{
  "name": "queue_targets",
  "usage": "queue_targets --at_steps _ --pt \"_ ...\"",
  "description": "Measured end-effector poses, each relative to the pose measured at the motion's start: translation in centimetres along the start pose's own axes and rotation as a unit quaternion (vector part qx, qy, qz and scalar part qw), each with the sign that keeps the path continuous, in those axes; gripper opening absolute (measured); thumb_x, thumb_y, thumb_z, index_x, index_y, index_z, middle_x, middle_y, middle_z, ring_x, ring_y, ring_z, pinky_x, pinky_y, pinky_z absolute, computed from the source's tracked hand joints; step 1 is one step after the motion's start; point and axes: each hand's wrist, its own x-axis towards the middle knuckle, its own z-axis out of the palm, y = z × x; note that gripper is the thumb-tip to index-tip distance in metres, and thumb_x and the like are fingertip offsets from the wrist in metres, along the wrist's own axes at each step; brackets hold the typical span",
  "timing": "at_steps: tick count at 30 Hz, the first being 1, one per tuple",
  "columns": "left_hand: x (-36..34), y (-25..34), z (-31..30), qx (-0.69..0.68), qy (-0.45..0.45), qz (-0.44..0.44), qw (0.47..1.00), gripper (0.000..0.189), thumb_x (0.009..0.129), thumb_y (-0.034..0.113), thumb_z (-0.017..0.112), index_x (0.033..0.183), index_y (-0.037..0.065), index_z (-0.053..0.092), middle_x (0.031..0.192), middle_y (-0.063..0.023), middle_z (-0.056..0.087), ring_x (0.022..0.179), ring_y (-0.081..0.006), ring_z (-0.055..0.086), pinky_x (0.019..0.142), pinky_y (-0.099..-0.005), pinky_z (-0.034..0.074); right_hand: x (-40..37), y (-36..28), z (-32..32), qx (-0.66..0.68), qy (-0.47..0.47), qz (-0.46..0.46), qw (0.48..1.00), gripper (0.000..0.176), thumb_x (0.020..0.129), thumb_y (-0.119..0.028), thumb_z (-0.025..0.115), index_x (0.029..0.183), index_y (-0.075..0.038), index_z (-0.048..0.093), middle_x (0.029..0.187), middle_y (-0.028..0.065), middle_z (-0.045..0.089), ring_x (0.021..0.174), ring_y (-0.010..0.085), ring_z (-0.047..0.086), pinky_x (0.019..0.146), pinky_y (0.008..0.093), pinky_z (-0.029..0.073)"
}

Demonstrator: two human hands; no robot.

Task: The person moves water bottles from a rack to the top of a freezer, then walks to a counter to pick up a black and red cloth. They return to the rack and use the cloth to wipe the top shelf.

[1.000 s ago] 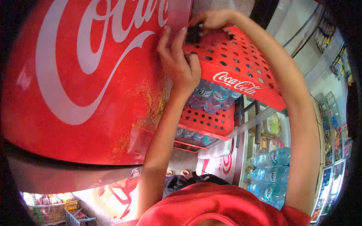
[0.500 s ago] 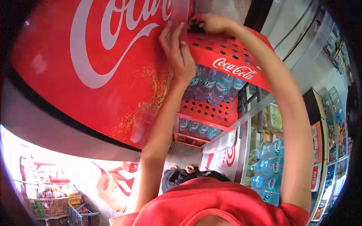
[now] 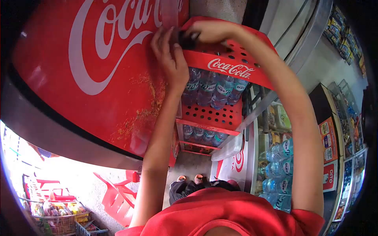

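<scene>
My left hand is raised against the edge of a large red Coca-Cola panel, its fingers pointing up and apart, with nothing seen in its palm. To its right, my right hand bends over the top of a red perforated rack. Its fingers are curled around something dark and blurred, too unclear to name. Water bottles stand on the shelf below the rack's Coca-Cola sign.
More bottles lie stacked at the right beside a white case. Hanging packets line the far right. A red chair and a basket of packets are at the lower left.
Both hands have shifted left in the view, along with the panel and rack. The dark thing at my right hand shows larger, nearer my left fingertips.
</scene>
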Motion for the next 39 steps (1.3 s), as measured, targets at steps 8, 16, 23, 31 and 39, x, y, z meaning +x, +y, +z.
queue_targets --at_steps 8,16,23,31,39 --pt "0.1 0.4 -0.2 0.034 -0.017 0.002 0.999 0.040 0.081 0.004 0.053 0.121 0.005 0.048 0.126 -0.0153 0.037 0.119 -0.0307 0.036 0.100 -0.0433 0.030 -6.8 2.4 -3.9 0.012 -0.272 0.025 0.962 0.041 0.066 0.001 0.047 0.104 0.002 0.062 0.087 0.0147 0.067 0.077 0.0199 0.061 0.072 0.0338 0.047" --pt "0.4 0.1 -0.1 0.047 -0.019 -0.001 0.999 0.045 0.077 -0.001 0.054 0.121 0.005 0.046 0.126 -0.0166 0.035 0.120 -0.0333 0.035 0.100 -0.0437 0.031 -4.5 -3.3 -0.3 -0.012 0.005 0.081 0.997 0.042 0.068 0.007 0.045 0.106 0.001 0.062 0.111 0.0259 0.057 0.107 0.0319 0.054 0.094 0.0375 0.041" --pt "0.0 0.2 0.1 0.049 -0.004 -0.013 0.999 0.046 0.075 0.000 0.055 0.120 0.005 0.047 0.124 -0.0153 0.038 0.120 -0.0318 0.034 0.102 -0.0446 0.028 -11.4 -0.5 -4.3 -0.002 -0.170 0.066 0.983 0.042 0.055 0.009 0.047 0.090 -0.001 0.068 0.109 0.0252 0.059 0.112 0.0342 0.052 0.089 0.0379 0.043" --pt "0.0 0.1 -0.1 0.076 -0.013 0.000 0.997 0.046 0.074 -0.004 0.052 0.119 0.004 0.049 0.126 -0.0189 0.036 0.121 -0.0348 0.036 0.101 -0.0437 0.031 -2.0 1.6 -2.0 -0.083 0.072 -0.014 0.994 0.041 0.066 0.001 0.052 0.103 -0.010 0.066 0.097 0.0186 0.062 0.084 0.0333 0.060 0.078 0.0356 0.047" --pt "0.0 0.2 0.2 0.049 -0.015 -0.026 0.998 0.045 0.075 -0.006 0.051 0.119 0.004 0.049 0.129 -0.0193 0.031 0.122 -0.0342 0.036 0.101 -0.0425 0.033 -9.3 0.4 -0.7 -0.012 0.014 -0.057 0.998 0.037 0.054 0.006 0.047 0.085 0.000 0.068 0.080 0.0150 0.053 0.078 0.0283 0.055 0.071 0.0368 0.045"
